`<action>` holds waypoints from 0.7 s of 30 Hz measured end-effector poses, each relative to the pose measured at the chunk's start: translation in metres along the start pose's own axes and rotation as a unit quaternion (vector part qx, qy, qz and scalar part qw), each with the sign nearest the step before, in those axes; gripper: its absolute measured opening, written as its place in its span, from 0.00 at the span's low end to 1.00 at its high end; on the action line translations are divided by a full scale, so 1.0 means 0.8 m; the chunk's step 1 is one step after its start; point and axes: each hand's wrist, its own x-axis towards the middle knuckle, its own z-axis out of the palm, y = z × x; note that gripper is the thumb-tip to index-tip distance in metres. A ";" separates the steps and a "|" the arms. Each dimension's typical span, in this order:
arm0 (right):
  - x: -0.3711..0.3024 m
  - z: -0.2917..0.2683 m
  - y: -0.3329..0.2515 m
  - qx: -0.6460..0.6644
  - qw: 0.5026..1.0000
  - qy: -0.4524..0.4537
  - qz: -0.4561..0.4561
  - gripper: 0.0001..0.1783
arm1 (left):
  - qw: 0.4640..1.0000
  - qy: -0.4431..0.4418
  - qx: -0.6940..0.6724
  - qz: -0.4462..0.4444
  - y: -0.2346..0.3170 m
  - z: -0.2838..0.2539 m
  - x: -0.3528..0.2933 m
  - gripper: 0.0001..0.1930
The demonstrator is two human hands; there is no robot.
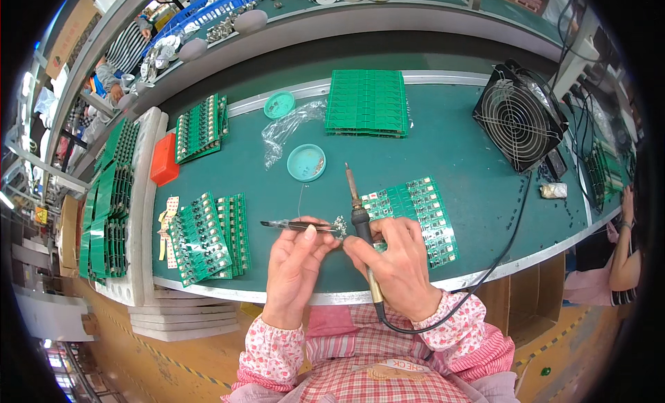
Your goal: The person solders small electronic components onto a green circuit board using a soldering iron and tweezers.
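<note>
My left hand (294, 257) is closed around black-handled tweezers (291, 225), whose metal tips point right toward a small pile of tiny silvery parts (340, 224). A thin wire (301, 198) rises from beside these fingers. In my right hand (398, 261) is a soldering iron (359, 216), its tip pointing away from me and its cord running off to the right. The thumb and forefinger of that hand come close to the pile; whether they pinch a part is too small to tell. Partly under the right hand lies a green circuit board panel (433, 219) with mounted components.
Beyond my hands are a turquoise dish (307, 162), a turquoise lid (280, 105), clear plastic wrap (294, 129) and stacked green panels (367, 101). A black fan (516, 115) stands right. Populated boards (201, 240) and a red box (165, 159) sit left. Another person's arm (622, 250) shows far right.
</note>
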 end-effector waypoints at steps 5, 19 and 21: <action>-0.006 0.003 0.003 -0.070 0.996 -0.036 -0.033 0.13 | 0.964 0.057 0.251 0.072 0.004 -0.001 -0.017 0.08; -0.037 -0.032 0.015 -0.050 0.997 0.044 0.029 0.20 | 0.786 0.036 0.579 0.213 -0.018 0.002 -0.033 0.08; -0.053 -0.042 0.023 -0.044 0.994 0.085 0.054 0.22 | 0.769 0.024 0.601 0.216 -0.017 0.000 -0.033 0.08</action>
